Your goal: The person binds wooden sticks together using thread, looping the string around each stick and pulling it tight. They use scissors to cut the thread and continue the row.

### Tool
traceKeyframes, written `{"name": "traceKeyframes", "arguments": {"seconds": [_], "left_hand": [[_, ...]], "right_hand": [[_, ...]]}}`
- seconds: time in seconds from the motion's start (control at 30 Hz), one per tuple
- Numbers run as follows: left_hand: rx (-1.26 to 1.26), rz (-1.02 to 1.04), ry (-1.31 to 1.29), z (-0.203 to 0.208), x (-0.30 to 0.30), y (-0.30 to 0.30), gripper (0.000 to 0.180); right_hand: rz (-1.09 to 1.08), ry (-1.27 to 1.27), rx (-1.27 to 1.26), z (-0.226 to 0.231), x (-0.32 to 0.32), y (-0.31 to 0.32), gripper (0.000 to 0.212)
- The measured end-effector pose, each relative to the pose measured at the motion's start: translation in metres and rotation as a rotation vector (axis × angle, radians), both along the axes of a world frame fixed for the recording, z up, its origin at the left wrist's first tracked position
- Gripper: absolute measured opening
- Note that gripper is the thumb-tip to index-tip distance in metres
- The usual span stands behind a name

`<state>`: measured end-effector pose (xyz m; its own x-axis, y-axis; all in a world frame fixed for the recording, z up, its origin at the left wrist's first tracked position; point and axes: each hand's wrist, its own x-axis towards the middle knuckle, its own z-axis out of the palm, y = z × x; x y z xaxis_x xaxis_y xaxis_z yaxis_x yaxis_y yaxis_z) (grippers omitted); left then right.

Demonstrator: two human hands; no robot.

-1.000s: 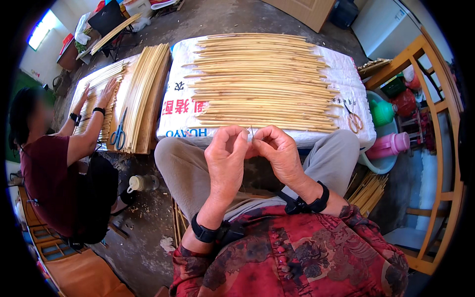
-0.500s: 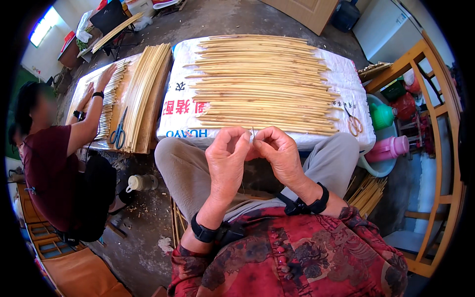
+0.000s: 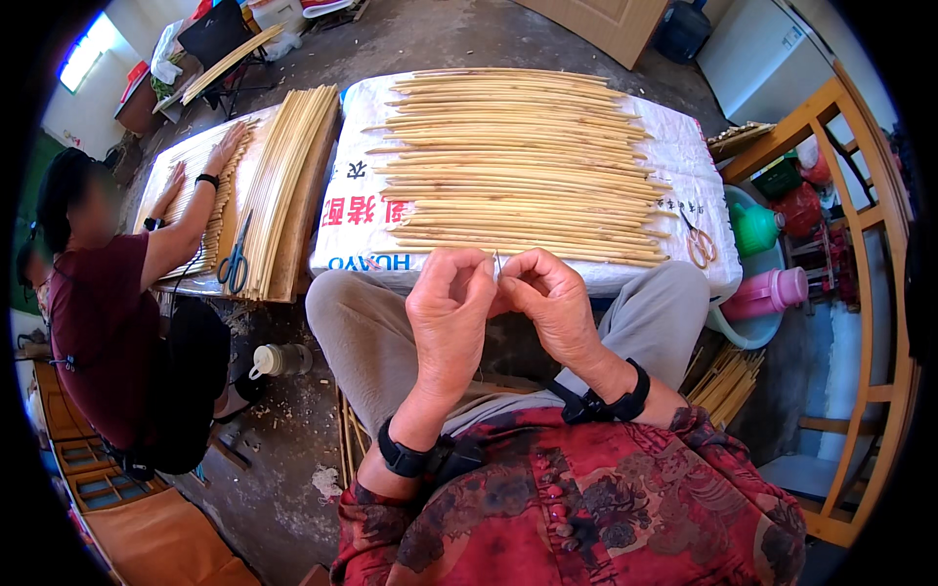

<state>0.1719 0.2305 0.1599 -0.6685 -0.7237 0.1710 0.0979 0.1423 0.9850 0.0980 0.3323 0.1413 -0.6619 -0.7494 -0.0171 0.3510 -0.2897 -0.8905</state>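
Observation:
My left hand [image 3: 451,311] and my right hand [image 3: 550,303] meet above my lap, thumbs and fingertips pinched together. Between the fingertips stands a thin, dark, upright needle [image 3: 497,261]. Which fingertips bear most of it is too small to tell. A fine thread [image 3: 479,369] seems to hang below the left hand. Just beyond my hands, a wide row of pale peeled sticks [image 3: 518,166] lies crosswise on a table covered with a white woven sack [image 3: 342,230]. Scissors with orange handles [image 3: 701,247] rest at the row's right end.
At left, a co-worker [image 3: 107,303] lays both hands on sticks at a second table [image 3: 283,283], near blue-handled scissors [image 3: 234,269]. A cream bottle [image 3: 280,360] stands on the floor. At right are a basin [image 3: 752,332] with a pink flask [image 3: 767,294], and a wooden frame [image 3: 873,322].
My hands stay almost in place, with the needle shifted slightly left. The co-worker's head and arms have moved a little right over the sticks.

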Motion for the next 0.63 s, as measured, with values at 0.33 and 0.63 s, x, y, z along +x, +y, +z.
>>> {"name": "traceKeyframes", "arguments": {"seconds": [0.33,0.63], "left_hand": [[-0.048,-0.013,-0.011,0.0020,0.0004,0.0000,0.007],[0.022,-0.018,-0.034,0.0021,0.0011,0.0010,0.006]], "right_hand": [[0.021,-0.008,-0.031,-0.0003,-0.0006,0.0007,0.009],[0.018,0.000,-0.034,-0.0017,-0.0006,0.0014,0.008]]}}
